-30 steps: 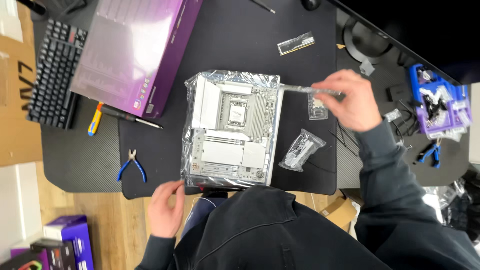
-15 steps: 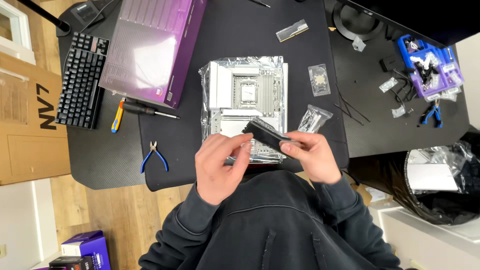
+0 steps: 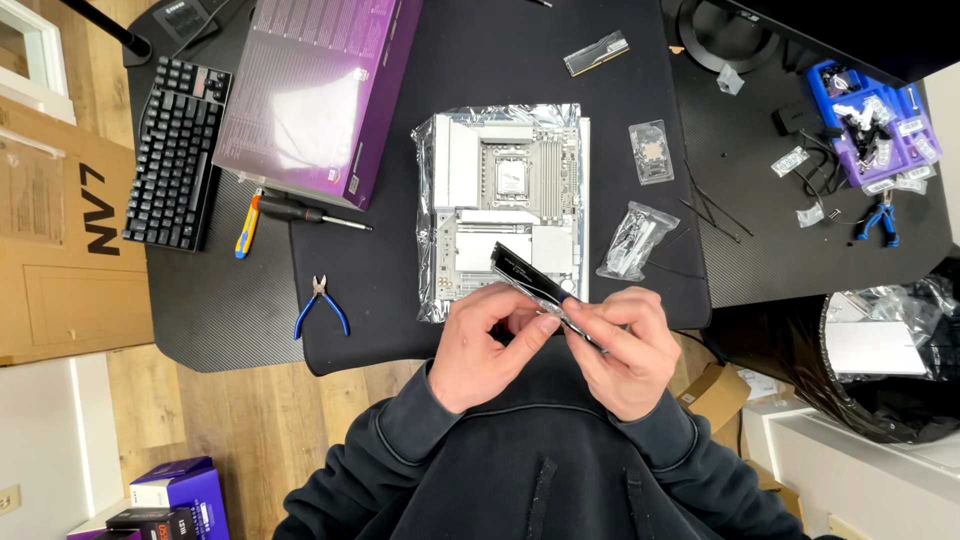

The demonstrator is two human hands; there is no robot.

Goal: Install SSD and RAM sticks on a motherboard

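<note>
**Both hands close on a memory stick above the board**

I see my left hand [image 3: 487, 345] and my right hand [image 3: 620, 350] brought together at the near edge of the desk, both pinched on one black memory module [image 3: 530, 280]. The left thumb and forefinger grip its lower end; the right fingers wrap its long edge, which carries a pale strip (whether a label or packaging, I cannot tell). The stick tilts up and away to the left, its top end over the lower part of the white motherboard [image 3: 505, 205].

That board lies flat on a silver antistatic bag [image 3: 428, 215] in the middle of a black desk mat [image 3: 400, 290]. Just right of it sit a clear bag of small parts [image 3: 632, 240] and, farther up, a small clear plastic case [image 3: 651, 152]. A second memory stick [image 3: 596, 53] lies near the far edge.

To the left, blue-handled pliers [image 3: 320, 306] rest on the mat, with a screwdriver [image 3: 310, 213] and a yellow utility knife [image 3: 246, 225] beside a purple box [image 3: 315, 95]. A black keyboard [image 3: 175, 152] stands at far left; a purple parts tray [image 3: 870, 125] at far right.
</note>
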